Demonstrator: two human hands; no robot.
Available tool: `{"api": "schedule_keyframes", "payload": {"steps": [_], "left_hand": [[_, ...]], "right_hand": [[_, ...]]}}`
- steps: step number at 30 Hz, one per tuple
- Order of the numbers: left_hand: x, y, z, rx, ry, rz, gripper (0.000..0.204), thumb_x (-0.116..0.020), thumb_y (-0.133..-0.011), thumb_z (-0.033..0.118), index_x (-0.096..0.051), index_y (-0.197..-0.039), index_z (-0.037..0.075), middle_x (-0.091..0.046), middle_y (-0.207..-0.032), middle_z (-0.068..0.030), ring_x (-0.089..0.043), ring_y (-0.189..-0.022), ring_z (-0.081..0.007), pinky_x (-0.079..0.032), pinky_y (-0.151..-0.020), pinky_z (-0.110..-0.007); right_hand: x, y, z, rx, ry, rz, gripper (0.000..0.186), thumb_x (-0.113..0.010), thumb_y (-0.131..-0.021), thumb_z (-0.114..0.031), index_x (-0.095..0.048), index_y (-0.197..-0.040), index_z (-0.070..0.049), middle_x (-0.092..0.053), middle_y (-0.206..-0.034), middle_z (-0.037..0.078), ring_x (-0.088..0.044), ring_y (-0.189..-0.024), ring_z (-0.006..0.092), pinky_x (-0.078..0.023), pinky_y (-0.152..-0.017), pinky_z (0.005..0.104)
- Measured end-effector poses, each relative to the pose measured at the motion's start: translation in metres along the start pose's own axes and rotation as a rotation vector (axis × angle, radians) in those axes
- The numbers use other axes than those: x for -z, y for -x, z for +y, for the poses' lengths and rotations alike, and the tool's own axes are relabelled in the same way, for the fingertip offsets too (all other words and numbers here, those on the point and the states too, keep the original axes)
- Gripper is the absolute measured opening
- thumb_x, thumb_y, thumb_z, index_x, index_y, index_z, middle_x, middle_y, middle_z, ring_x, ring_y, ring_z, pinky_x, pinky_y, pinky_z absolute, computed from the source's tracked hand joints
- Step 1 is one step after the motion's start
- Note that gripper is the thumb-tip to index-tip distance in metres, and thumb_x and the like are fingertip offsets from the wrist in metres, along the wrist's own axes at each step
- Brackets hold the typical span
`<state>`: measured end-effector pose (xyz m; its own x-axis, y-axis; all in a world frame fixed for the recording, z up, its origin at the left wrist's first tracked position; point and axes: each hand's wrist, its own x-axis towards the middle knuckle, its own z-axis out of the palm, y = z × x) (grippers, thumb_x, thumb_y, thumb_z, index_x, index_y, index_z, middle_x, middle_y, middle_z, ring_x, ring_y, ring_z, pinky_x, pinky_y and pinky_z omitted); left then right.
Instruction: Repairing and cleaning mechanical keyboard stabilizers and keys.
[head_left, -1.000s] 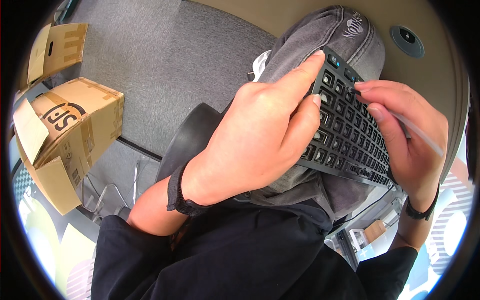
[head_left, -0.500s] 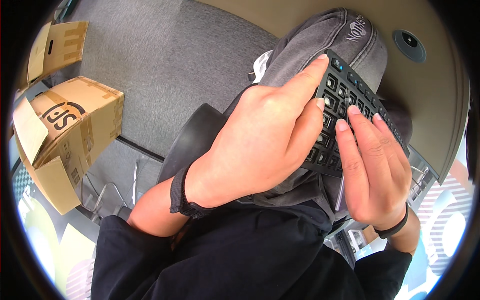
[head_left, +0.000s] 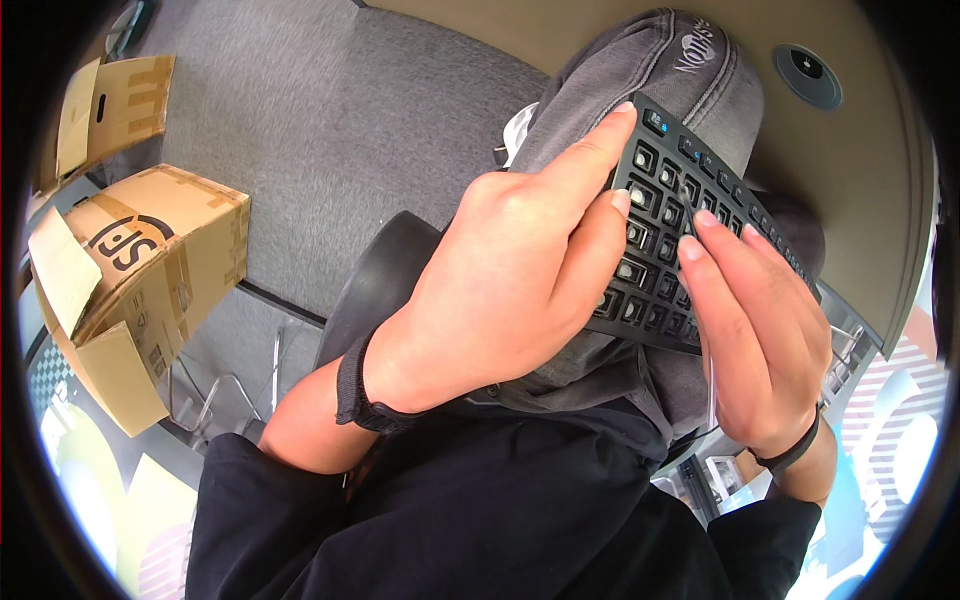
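The left hand (head_left: 510, 290) grips the black keyboard (head_left: 690, 240) from its left edge, fingers curled over the keys, index finger extended along the top row. The right hand (head_left: 760, 340) lies flat on the keys, fingers nearly straight, grasping nothing. The keyboard rests tilted on a grey backpack (head_left: 660, 70) in the person's lap. An open cardboard box (head_left: 140, 280) stands well apart, left.
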<state>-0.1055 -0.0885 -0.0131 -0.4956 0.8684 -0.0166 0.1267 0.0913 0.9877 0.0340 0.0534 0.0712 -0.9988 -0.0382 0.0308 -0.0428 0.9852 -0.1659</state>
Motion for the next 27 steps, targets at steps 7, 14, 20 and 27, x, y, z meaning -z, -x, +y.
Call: {"api": "schedule_keyframes", "payload": {"steps": [7,14,20,27], "left_hand": [[0.0,0.0,0.0,0.006,0.001,-0.013,0.05,-0.054,-0.098,-0.002,-0.049,-0.147,-0.006,-0.044,-0.062,0.0015,-0.041,-0.058,-0.0051,-0.037,-0.056,-0.024],[0.003,-0.002,0.006,0.047,-0.029,-0.048,0.044,-0.055,-0.095,-0.005,-0.05,-0.137,-0.017,-0.064,-0.078,-0.0267,-0.069,-0.064,-0.0325,-0.052,-0.062,-0.036],[0.0,-0.002,0.004,0.067,-0.01,-0.032,0.044,-0.055,-0.096,-0.004,-0.05,-0.138,-0.015,-0.064,-0.077,-0.0262,-0.068,-0.063,-0.0317,-0.052,-0.062,-0.035],[0.001,-0.002,0.003,0.024,-0.026,-0.031,0.045,-0.055,-0.096,-0.004,-0.049,-0.14,-0.013,-0.064,-0.077,-0.0259,-0.068,-0.063,-0.0313,-0.051,-0.062,-0.035]], "right_hand": [[0.0,-0.003,0.003,-0.029,0.07,0.046,0.027,-0.075,-0.078,0.01,-0.071,-0.105,0.009,-0.073,-0.103,0.024,-0.074,-0.094,0.0335,-0.061,-0.087,0.0457],[-0.005,0.005,0.02,-0.149,-0.253,0.098,0.034,-0.077,-0.074,0.013,-0.072,-0.106,0.005,-0.073,-0.108,0.022,-0.075,-0.092,0.0331,-0.061,-0.078,0.0347],[-0.01,0.009,0.021,-0.111,-0.254,0.135,0.034,-0.075,-0.074,0.015,-0.072,-0.106,0.005,-0.073,-0.109,0.022,-0.075,-0.091,0.0334,-0.061,-0.078,0.0339],[-0.007,0.009,0.021,-0.139,-0.237,0.118,0.032,-0.075,-0.075,0.013,-0.072,-0.106,0.005,-0.072,-0.111,0.022,-0.074,-0.093,0.0342,-0.061,-0.081,0.0353]]}}
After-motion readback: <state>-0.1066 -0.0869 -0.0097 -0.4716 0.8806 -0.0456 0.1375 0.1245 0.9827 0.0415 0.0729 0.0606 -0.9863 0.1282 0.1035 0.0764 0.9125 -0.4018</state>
